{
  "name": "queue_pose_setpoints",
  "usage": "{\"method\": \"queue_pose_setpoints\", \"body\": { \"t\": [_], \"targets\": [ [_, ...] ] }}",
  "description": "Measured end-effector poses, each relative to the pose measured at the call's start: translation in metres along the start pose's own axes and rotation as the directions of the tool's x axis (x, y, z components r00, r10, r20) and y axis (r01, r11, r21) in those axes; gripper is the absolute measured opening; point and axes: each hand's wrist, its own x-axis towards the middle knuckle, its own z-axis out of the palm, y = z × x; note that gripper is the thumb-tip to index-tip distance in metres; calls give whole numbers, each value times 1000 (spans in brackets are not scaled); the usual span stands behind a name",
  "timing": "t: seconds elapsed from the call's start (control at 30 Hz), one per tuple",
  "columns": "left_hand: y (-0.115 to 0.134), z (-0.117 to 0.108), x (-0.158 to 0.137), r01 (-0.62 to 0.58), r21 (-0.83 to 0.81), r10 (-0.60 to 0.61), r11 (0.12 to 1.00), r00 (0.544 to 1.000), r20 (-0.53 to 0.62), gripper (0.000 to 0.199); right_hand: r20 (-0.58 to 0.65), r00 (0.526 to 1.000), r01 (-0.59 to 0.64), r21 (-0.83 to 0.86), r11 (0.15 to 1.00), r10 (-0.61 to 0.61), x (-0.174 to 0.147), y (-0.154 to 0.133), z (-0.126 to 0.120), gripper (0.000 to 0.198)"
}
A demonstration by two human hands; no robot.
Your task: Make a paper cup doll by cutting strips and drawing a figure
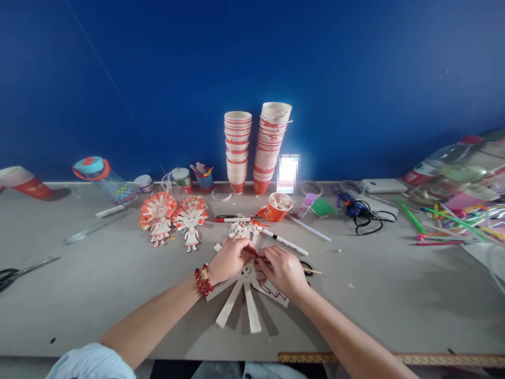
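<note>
A paper cup cut into splayed strips (249, 308), with a small face drawn on its round base, lies in front of me. My left hand (235, 253) and my right hand (283, 267) meet over its far side, fingertips nearly touching. Both hands are closed in a pinch on a small dark red part there, seemingly a strip of the cup; the fingers partly hide it. Under my right hand lies a white paper piece with red outlines (278, 295). Scissors (306, 267) show partly behind that hand. Small paper scraps (242, 229) lie just beyond my fingers.
Two finished paper dolls (191, 226) lie left of centre. Two tall paper cup stacks (238, 152) stand by the blue wall. Markers (286, 243), a scrap-filled cup (278, 210) and a blue glue gun with cable (357, 208) lie beyond. Scissors (27, 271) rest far left, straws (461, 223) right.
</note>
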Motion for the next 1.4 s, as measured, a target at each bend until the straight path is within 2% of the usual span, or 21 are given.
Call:
{"method": "queue_pose_setpoints", "body": {
  "t": [0.23, 0.53, 0.73, 0.87, 0.97, 1.07, 1.17, 1.27, 1.4],
  "targets": [
    [2, 1, 0, 8, -41, -9, 999, 999, -46, 13, -35, 999, 7, -14, 1000, -8, 1, 0, 2, 15],
    [0, 5, 1, -4, -10, 3, 1000, 998, -55, 15, -13, 1000, 2, -22, 1000, -2, 0, 0, 1, 15],
    [-1, -2, 1, -45, 29, 46, 999, 998, -42, 10, 35, 999, -10, 4, 1000, 10, 3, 3, -2, 15],
    [-2, -9, 0, -72, 81, 75, 994, 997, -34, 20, 60, 998, 14, -17, 1000, -13, 5, 7, -9, 20],
    [-4, -13, -1, -93, 122, 96, 988, 995, -18, 22, 130, 991, 21, -49, 999, -14, 6, 11, -23, 24],
    [-8, -18, -1, -110, 163, 114, 981, 993, -13, 24, 206, 978, -12, -89, 996, 30, 9, 17, -42, 17],
    [-14, -20, -2, -110, 211, 119, 971, 993, -29, 28, 212, 974, -67, -78, 995, 82, 11, 22, -55, 24],
    [-19, -18, -5, -112, 271, 129, 956, 991, -46, 36, 149, 979, -129, -77, 989, 139, 11, 23, -54, 28],
    [-19, -13, -12, -158, 330, 173, 931, 985, -17, 45, 117, 973, -179, -171, 969, 200, 9, 18, -44, 26]
  ]
}}
